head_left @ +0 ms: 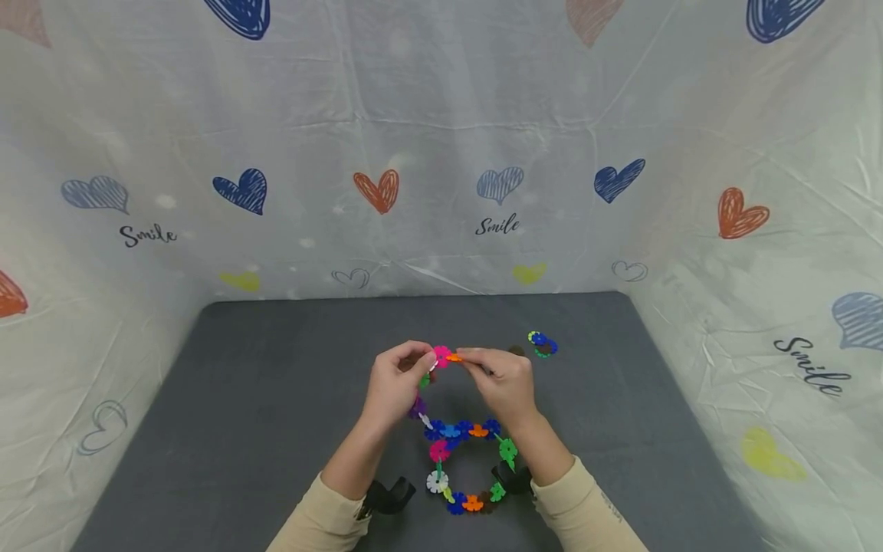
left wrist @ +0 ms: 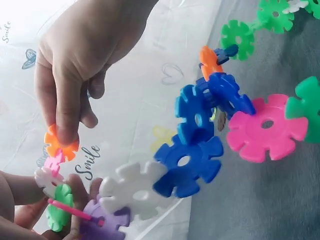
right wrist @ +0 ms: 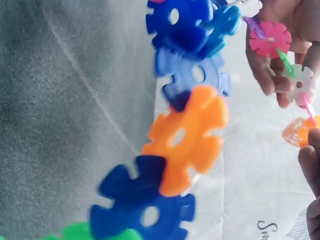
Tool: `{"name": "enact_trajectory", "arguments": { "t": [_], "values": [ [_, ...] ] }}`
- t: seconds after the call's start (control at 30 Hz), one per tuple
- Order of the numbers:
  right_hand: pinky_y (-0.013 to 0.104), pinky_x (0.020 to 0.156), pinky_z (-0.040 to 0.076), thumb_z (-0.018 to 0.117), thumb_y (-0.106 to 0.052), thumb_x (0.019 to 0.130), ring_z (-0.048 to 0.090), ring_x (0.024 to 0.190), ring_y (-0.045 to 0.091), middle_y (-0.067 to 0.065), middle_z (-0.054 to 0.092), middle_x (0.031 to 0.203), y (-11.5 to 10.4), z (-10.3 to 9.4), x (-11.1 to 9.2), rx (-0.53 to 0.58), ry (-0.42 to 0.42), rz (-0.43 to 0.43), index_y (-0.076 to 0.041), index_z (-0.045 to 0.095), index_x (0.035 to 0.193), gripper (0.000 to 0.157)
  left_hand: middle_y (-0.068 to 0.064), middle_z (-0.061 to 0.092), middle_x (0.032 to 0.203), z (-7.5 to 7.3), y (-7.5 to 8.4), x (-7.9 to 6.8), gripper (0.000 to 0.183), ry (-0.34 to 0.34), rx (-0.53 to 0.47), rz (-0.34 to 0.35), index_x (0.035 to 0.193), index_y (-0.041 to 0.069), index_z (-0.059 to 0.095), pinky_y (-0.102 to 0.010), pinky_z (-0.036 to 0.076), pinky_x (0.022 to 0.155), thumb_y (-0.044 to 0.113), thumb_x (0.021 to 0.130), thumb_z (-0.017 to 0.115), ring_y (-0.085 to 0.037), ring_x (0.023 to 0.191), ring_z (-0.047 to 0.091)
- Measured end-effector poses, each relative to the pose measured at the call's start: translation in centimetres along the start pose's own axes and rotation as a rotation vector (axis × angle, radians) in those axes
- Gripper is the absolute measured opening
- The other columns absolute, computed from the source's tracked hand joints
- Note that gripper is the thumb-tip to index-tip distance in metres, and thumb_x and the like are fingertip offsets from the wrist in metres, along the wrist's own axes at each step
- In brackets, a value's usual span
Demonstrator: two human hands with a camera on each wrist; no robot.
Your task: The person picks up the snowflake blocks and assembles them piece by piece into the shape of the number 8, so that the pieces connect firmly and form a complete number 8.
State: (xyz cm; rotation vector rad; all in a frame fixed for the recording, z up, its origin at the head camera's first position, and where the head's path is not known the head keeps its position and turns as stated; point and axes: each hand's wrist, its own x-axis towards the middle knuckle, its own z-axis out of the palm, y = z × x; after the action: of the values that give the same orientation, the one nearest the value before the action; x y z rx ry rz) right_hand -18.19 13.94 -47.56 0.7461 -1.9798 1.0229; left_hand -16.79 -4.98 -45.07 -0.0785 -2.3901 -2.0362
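Note:
A chain of notched plastic flower discs forms a closed lower loop [head_left: 472, 504] with an upper branch rising from its left side. My left hand [head_left: 396, 387] pinches that branch near a pink disc [head_left: 442, 356], with white, green and purple discs [left wrist: 106, 220] below it. Thumb and fingers of my right hand [head_left: 507, 383] pinch an orange disc [left wrist: 61, 142], which joins the pink one at the branch's tip. Blue discs [left wrist: 187, 162] and another orange disc [right wrist: 187, 140] make the bar between lower loop and branch. Fingers hide part of the left-hand pieces.
Beyond my right hand, a small ring of blue, green and yellow discs [head_left: 543, 345] lies on the dark grey table [head_left: 276, 368], beside a brown disc [head_left: 517, 350]. Black straps [head_left: 389, 497] hang at both wrists. A heart-printed white curtain [head_left: 428, 253] encloses the table's back and sides.

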Motion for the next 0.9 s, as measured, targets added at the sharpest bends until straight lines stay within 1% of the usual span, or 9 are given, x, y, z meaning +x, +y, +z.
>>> {"name": "enact_trajectory", "arguments": {
  "t": [0.13, 0.27, 0.33, 0.43, 0.5, 0.57, 0.63, 0.77, 0.9],
  "values": [
    [0.026, 0.064, 0.058, 0.088, -0.003, 0.073, 0.074, 0.068, 0.017, 0.007, 0.079, 0.087, 0.1, -0.1, 0.0, -0.065, -0.042, -0.029, -0.003, 0.081, 0.093, 0.021, -0.013, 0.070, 0.082, 0.0, -0.2, 0.1, 0.013, -0.024, -0.009, -0.019, 0.099, 0.009, 0.072, -0.029, 0.050, 0.057, 0.021, 0.099, 0.066, -0.028, 0.076, 0.067],
    [0.020, 0.053, 0.049, 0.087, -0.013, 0.078, 0.066, 0.066, 0.009, 0.004, 0.078, 0.099, 0.5, -0.8, -0.7, -0.011, -0.168, 0.137, -0.010, 0.077, 0.111, 0.035, -0.015, 0.070, 0.091, -0.2, -0.6, 0.2, 0.015, 0.000, -0.054, -0.081, 0.103, 0.007, 0.070, -0.034, 0.056, 0.071, 0.021, 0.100, 0.065, -0.028, 0.083, 0.071],
    [0.021, 0.056, 0.048, 0.085, -0.025, 0.082, 0.065, 0.073, 0.011, 0.000, 0.077, 0.105, 0.6, -1.7, -1.5, 0.052, -0.301, 0.317, -0.015, 0.073, 0.120, 0.041, -0.017, 0.070, 0.095, -0.4, -1.0, 0.3, 0.016, 0.034, -0.081, -0.119, 0.104, 0.005, 0.070, -0.039, 0.058, 0.079, 0.020, 0.101, 0.064, -0.030, 0.087, 0.072],
    [0.031, 0.074, 0.055, 0.085, -0.037, 0.081, 0.065, 0.094, 0.016, 0.001, 0.073, 0.116, 0.6, -3.0, -3.1, 0.103, -0.591, 0.573, -0.017, 0.067, 0.127, 0.053, -0.019, 0.070, 0.098, -0.7, -1.5, 0.5, 0.016, 0.077, -0.104, -0.156, 0.105, 0.005, 0.069, -0.042, 0.059, 0.083, 0.019, 0.101, 0.064, -0.032, 0.089, 0.073],
    [0.039, 0.079, 0.053, 0.087, -0.040, 0.079, 0.062, 0.098, 0.021, 0.002, 0.070, 0.115, 0.6, -3.6, -4.0, 0.051, -0.814, 0.668, -0.017, 0.064, 0.128, 0.059, -0.019, 0.070, 0.097, -0.8, -1.7, 0.6, 0.015, 0.086, -0.111, -0.163, 0.105, 0.004, 0.068, -0.042, 0.059, 0.082, 0.018, 0.101, 0.063, -0.034, 0.090, 0.073],
    [0.042, 0.077, 0.052, 0.089, -0.033, 0.077, 0.060, 0.092, 0.018, 0.002, 0.068, 0.106, 0.8, -3.7, -4.8, -0.017, -0.932, 0.683, -0.016, 0.066, 0.126, 0.056, -0.017, 0.070, 0.095, -0.9, -1.9, 0.6, 0.015, 0.083, -0.105, -0.170, 0.105, 0.004, 0.067, -0.040, 0.059, 0.080, 0.017, 0.102, 0.062, -0.031, 0.088, 0.073],
    [0.039, 0.071, 0.049, 0.088, -0.023, 0.079, 0.058, 0.082, 0.014, -0.003, 0.066, 0.095, 1.1, -3.7, -5.2, -0.115, -0.942, 0.679, -0.018, 0.069, 0.118, 0.044, -0.016, 0.070, 0.095, -1.0, -2.1, 0.6, 0.015, 0.064, -0.108, -0.182, 0.107, 0.003, 0.064, -0.040, 0.059, 0.080, 0.017, 0.103, 0.060, -0.029, 0.087, 0.073],
    [0.036, 0.071, 0.051, 0.083, -0.010, 0.083, 0.059, 0.080, 0.010, -0.007, 0.066, 0.090, 2.2, -3.8, -5.3, -0.222, -0.813, 0.664, -0.021, 0.074, 0.108, 0.029, -0.020, 0.069, 0.102, -1.0, -2.8, 0.5, 0.020, 0.005, -0.116, -0.223, 0.114, 0.001, 0.057, -0.042, 0.059, 0.082, 0.018, 0.103, 0.058, -0.029, 0.088, 0.074],
    [0.037, 0.079, 0.055, 0.081, -0.008, 0.085, 0.065, 0.090, 0.015, -0.002, 0.071, 0.100, 4.1, -4.5, -4.7, -0.102, -0.817, 0.641, -0.016, 0.073, 0.113, 0.030, -0.023, 0.070, 0.110, -1.0, -3.7, 0.4, 0.034, -0.030, -0.087, -0.244, 0.127, 0.003, 0.059, -0.036, 0.059, 0.078, 0.026, 0.102, 0.061, -0.034, 0.095, 0.073]
  ]
}}
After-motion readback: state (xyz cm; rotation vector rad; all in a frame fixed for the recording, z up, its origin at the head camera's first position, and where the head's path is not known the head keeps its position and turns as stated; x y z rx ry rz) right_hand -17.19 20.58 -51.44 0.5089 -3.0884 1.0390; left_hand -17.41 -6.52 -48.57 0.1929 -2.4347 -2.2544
